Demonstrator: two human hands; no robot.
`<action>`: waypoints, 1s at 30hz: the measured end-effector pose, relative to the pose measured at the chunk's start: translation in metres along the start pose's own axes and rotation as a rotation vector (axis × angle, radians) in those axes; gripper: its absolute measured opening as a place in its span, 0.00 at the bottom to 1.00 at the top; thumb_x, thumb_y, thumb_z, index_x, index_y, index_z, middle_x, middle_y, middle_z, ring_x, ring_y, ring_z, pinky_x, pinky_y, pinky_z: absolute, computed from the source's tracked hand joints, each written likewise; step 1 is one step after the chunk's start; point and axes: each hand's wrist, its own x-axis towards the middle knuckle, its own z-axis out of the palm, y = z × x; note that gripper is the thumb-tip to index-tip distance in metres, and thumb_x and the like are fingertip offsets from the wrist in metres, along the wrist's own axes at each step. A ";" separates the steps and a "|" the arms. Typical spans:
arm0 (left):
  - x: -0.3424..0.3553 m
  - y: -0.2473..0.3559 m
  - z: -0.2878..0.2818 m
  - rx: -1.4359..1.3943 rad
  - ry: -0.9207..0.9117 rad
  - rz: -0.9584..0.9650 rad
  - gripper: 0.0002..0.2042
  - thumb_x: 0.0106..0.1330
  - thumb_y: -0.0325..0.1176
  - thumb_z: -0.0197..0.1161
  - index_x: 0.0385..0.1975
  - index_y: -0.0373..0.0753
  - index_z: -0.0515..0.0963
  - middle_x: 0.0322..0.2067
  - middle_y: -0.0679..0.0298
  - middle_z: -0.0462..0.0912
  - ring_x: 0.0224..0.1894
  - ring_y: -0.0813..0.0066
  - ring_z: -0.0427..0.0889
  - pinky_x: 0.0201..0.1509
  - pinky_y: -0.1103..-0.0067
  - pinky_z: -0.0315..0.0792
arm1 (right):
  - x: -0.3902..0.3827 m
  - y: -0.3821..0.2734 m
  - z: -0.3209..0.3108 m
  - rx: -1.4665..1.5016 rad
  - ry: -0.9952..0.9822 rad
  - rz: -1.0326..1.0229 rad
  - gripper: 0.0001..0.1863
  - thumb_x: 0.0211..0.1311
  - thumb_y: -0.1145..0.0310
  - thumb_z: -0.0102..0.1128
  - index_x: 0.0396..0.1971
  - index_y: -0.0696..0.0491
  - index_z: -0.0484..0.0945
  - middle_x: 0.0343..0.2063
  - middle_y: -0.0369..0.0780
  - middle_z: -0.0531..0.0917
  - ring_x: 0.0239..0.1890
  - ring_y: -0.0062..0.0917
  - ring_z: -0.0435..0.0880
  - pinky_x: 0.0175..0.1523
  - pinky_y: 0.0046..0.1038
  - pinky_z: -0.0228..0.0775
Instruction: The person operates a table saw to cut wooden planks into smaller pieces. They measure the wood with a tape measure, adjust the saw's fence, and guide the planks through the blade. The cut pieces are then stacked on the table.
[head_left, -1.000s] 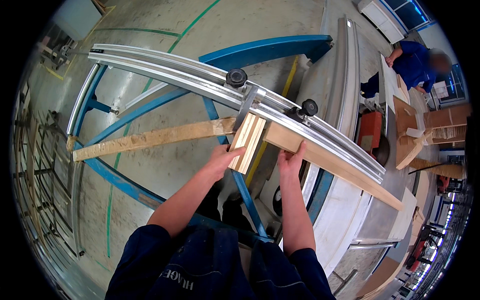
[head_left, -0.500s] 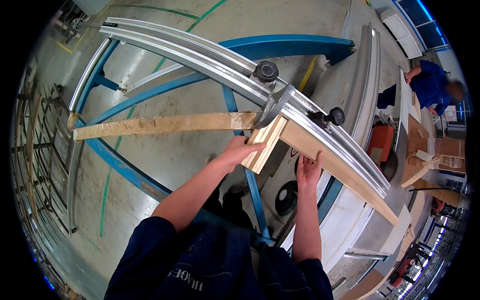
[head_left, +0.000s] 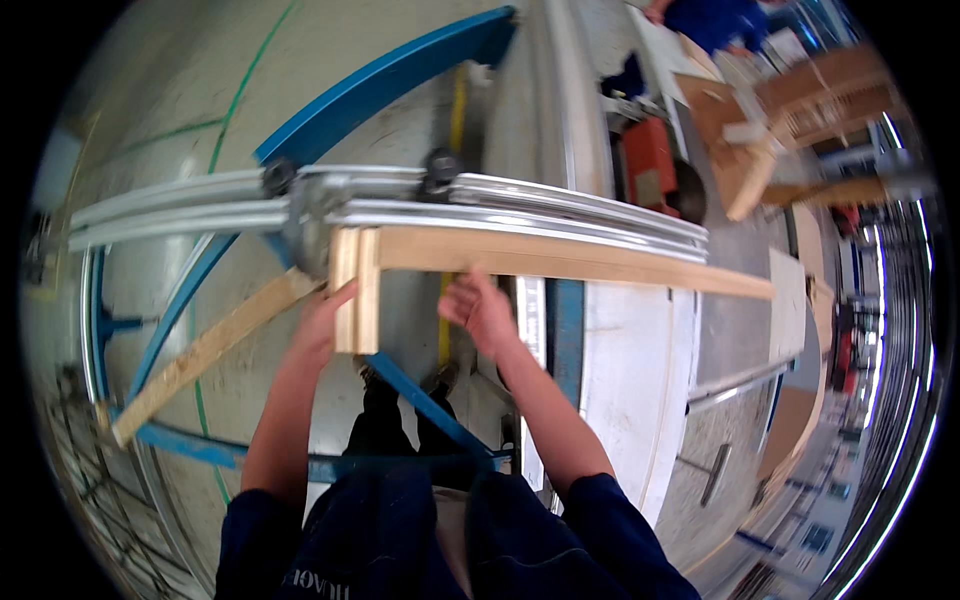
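Observation:
My left hand (head_left: 318, 325) is closed on the left side of a short, pale layered wooden block (head_left: 357, 300), thumb on its edge. The block stands crosswise against the left end of a long, narrow wooden board (head_left: 560, 255). That board lies along the front of an aluminium rail (head_left: 520, 213) and reaches far to the right. My right hand (head_left: 482, 312) is just below the board's near edge, blurred, fingers loosely bent and holding nothing visible. A grey metal stop (head_left: 312, 220) on the rail sits at the block's far end.
Black knobs (head_left: 440, 172) top the rail. A wooden bar (head_left: 210, 350) slants at left above a blue steel frame (head_left: 200, 443). To the right are a white machine table (head_left: 630, 390), a red machine part (head_left: 648, 165) and wood pieces. A co-worker (head_left: 715, 22) stands far right.
My view has swung, so the rail and board now lie nearly level. My right hand has come off the board's near edge, its fingers more bent; my left hand remains on the block.

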 end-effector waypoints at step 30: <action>0.006 0.005 -0.011 0.102 0.070 -0.011 0.35 0.63 0.47 0.71 0.61 0.24 0.71 0.50 0.49 0.82 0.50 0.66 0.84 0.54 0.72 0.77 | 0.038 -0.168 -0.146 -1.740 0.393 -1.334 0.19 0.71 0.59 0.53 0.48 0.61 0.75 0.47 0.52 0.78 0.53 0.51 0.73 0.61 0.47 0.61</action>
